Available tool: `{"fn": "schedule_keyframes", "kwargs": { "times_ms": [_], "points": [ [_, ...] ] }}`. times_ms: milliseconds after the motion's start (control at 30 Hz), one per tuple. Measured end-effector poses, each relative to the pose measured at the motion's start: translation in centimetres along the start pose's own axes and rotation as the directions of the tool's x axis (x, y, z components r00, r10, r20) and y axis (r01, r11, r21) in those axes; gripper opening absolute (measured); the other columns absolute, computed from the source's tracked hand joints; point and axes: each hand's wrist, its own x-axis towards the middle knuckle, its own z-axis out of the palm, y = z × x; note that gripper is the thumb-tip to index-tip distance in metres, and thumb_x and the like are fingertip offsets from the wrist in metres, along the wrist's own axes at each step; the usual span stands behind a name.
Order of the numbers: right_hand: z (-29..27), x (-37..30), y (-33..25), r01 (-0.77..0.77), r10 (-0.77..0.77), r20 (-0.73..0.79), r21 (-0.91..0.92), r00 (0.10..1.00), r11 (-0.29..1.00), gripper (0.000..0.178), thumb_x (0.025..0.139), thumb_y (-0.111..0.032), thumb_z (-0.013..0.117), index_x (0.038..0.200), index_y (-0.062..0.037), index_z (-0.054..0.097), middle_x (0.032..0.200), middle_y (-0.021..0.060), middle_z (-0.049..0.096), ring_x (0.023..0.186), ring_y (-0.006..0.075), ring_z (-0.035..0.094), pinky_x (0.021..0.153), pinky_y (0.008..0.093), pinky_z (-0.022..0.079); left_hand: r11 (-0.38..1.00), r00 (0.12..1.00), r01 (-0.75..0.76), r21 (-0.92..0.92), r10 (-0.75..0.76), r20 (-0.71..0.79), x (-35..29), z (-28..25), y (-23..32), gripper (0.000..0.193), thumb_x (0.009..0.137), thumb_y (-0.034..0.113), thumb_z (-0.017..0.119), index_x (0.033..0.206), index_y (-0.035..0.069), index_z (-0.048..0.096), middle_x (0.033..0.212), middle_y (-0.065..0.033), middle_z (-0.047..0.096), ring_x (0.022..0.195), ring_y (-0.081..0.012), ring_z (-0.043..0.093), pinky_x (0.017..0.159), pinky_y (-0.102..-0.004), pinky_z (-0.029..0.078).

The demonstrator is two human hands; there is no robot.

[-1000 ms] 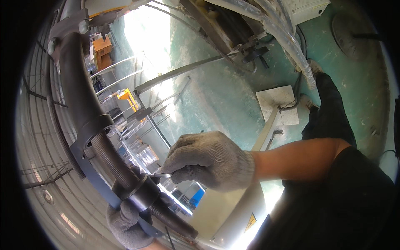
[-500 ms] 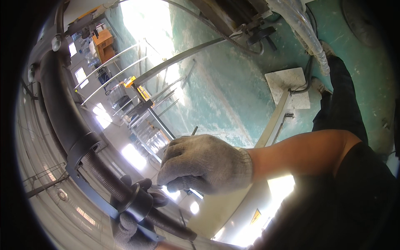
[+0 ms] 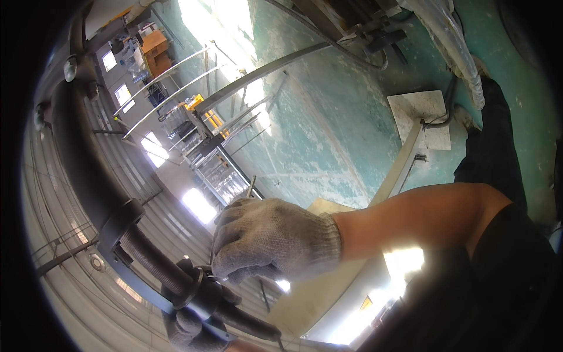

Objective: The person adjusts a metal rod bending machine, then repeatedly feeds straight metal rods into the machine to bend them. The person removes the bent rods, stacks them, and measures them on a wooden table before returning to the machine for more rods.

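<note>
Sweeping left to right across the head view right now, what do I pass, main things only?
Thick dark tube → dark ring → gloved right hand → pale floor plate → dark trouser leg.

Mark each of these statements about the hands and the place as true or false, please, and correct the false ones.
1. The right hand wears a knitted glove. True.
2. The left hand is far from the dark round collar. False: it is at the collar, with gloved fingers around it.
3. The threaded rod passes through the collar. True.
4. The floor is bright red. False: it is green.
5. The right forearm is bare. True.
6. The left hand has no glove. False: it is gloved too.
</note>
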Motion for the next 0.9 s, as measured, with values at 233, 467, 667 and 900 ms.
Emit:
{"fn": "schedule_keyframes", "kwargs": {
  "times_ms": [233, 467, 667, 900],
  "points": [
    [-0.9, 1.2, 0.7, 0.123, -0.118, 0.096, -0.041, 0.988, 0.992, 0.012, 0.095, -0.011, 0.088, 0.088, -0.0165, 0.08, 0.084, 0.0012, 0.081, 0.082, 0.0207, 0.08, 0.084, 0.0401, 0.065, 0.999, 0.999, 0.019, -0.026, -0.018, 0.036, 0.6, -0.5, -0.3, 0.077, 0.112, 0.043, 0.076, 0.131, -0.031, 0.064, 0.11, -0.0366, 0.072, 0.076, -0.0369, 0.071, 0.069, -0.043, 0.062],
    [-1.4, 2.3, 0.8, 0.216, -0.188, 0.196, -0.138, 0.963, 0.966, 0.011, 0.097, -0.011, 0.085, 0.089, -0.0163, 0.08, 0.083, 0.0017, 0.081, 0.083, 0.0217, 0.079, 0.088, 0.0408, 0.066, 0.999, 0.998, -0.049, -0.003, 0.049, 0.03, 0.6, -0.6, -0.5, 0.084, 0.111, 0.05, 0.074, 0.131, -0.031, 0.064, 0.099, -0.0332, 0.073, 0.075, -0.0361, 0.07, 0.072, -0.0423, 0.06],
    [-2.4, 3.3, 1.6, 0.338, -0.269, 0.34, -0.161, 0.901, 0.927, 0.015, 0.092, -0.006, 0.085, 0.103, -0.0153, 0.081, 0.101, 0.004, 0.082, 0.1, 0.0264, 0.081, 0.094, 0.0424, 0.068, 0.995, 0.996, -0.078, 0.054, 0.077, 0.034, 0.4, -0.1, -0.3, 0.086, 0.113, 0.055, 0.071, 0.132, -0.029, 0.065, 0.099, -0.0303, 0.076, 0.078, -0.0322, 0.075, 0.071, -0.0414, 0.064],
    [-2.7, 1.9, 0.6, 0.153, 0.01, 0.493, -0.289, 0.87, 0.945, 0.025, 0.092, -0.007, 0.081, 0.115, -0.0153, 0.08, 0.111, 0.0051, 0.082, 0.105, 0.0265, 0.08, 0.083, 0.0413, 0.07, 0.984, 0.997, -0.077, 0.159, 0.076, 0.009, 0.5, -0.7, -0.6, 0.087, 0.116, 0.062, 0.062, 0.133, -0.023, 0.071, 0.118, -0.0339, 0.079, 0.089, -0.0283, 0.081, 0.075, -0.039, 0.071]
  ]
}}
